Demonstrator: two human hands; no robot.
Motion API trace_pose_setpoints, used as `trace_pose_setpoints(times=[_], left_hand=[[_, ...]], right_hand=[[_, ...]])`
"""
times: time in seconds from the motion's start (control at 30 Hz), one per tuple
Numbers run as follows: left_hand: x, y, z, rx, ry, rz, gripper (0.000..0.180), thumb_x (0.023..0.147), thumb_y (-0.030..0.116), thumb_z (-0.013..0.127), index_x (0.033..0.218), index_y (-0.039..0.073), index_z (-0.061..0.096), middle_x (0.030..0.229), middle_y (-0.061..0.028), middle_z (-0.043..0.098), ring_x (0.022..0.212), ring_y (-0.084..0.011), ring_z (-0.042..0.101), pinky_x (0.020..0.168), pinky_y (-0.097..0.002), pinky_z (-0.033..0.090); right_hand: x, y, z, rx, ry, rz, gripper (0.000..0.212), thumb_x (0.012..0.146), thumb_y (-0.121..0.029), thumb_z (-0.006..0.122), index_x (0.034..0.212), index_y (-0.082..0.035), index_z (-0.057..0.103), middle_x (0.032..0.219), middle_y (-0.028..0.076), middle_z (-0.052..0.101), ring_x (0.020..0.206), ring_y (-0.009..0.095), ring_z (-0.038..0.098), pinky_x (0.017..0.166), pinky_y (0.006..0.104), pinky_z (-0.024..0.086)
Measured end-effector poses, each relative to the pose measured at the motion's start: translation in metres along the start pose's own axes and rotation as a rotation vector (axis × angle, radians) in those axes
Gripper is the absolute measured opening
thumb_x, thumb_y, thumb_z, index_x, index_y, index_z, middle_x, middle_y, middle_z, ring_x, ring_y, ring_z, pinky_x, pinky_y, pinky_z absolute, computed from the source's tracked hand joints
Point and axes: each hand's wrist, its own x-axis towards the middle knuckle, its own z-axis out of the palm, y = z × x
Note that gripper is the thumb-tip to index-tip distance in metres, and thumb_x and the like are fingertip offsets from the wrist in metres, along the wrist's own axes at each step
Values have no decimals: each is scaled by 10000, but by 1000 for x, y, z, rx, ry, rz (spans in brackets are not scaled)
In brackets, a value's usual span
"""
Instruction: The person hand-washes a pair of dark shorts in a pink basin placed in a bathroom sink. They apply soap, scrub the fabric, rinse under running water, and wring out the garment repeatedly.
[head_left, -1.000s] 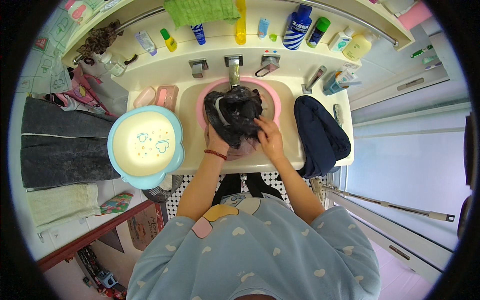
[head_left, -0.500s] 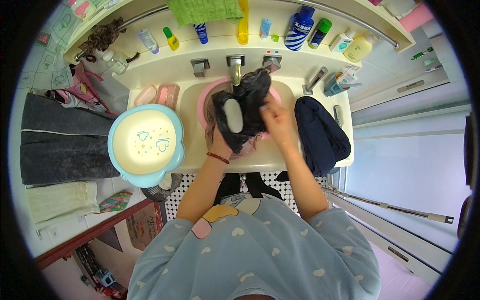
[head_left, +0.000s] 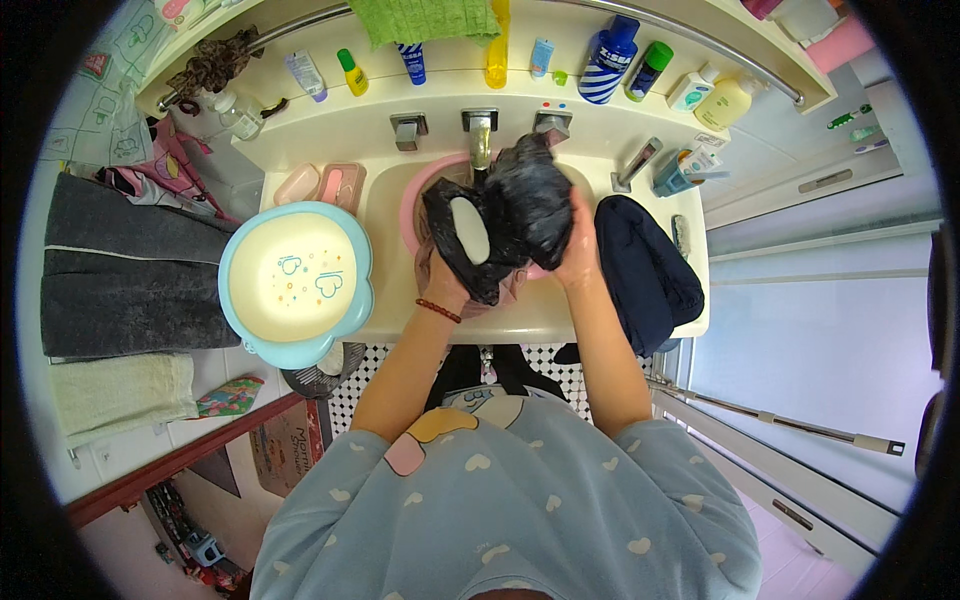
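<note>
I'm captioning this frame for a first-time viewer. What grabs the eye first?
At centre, both hands, the left hand and right hand, lift a wet black garment over the pink basin in the sink, with a white bar of soap lying on the cloth. To the left sits a pale blue tub; a dark navy cloth lies at right.

Cream sink counter (head_left: 640, 305) with blue-rimmed basin (head_left: 296, 282), dark folded cloth (head_left: 645, 270), perhaps two soap dishes (head_left: 322, 184).
</note>
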Motion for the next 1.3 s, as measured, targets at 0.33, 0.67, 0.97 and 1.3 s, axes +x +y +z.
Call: trace_pose_setpoints(times=[0.33, 0.67, 0.97, 1.3], left_hand=[[-7, 11, 8, 532, -5, 276, 466, 781, 48, 569, 1213, -1, 402, 1151, -132, 524, 1018, -207, 535, 908, -333, 438], [11, 49, 39, 708, -173, 383, 468, 778, 62, 570, 1214, 7, 410, 1159, -125, 522, 1036, -207, 526, 912, -335, 434], [14, 35, 40, 617, -269, 230, 447, 811, 123, 523, 1231, 25, 405, 1184, -118, 506, 1067, -215, 509, 928, -349, 420], [-6, -3, 18, -745, -294, -221, 428, 940, 324, 300, 1308, 111, 344, 1294, -93, 428, 1146, -267, 453, 980, -400, 365]], right_hand=[[10, 47, -88, -518, 587, 44, 389, 764, -247, 687, 1019, -4, 521, 798, 45, 593, 593, 128, 519, 572, 241, 433], [-9, -33, -110, -617, 202, -205, 248, 903, -244, 491, 983, -23, 568, 905, 27, 606, 811, 111, 547, 755, 248, 425], [-23, -73, -31, -1020, 58, -591, 112, 868, -147, 536, 926, -59, 575, 1305, 142, 389, 1059, 175, 450, 920, 284, 347], [-29, 23, 50, -1724, -191, -849, 446, 764, -202, 604, 1191, -113, 511, 1316, 168, 375, 1182, 402, 362, 987, 450, 289]])
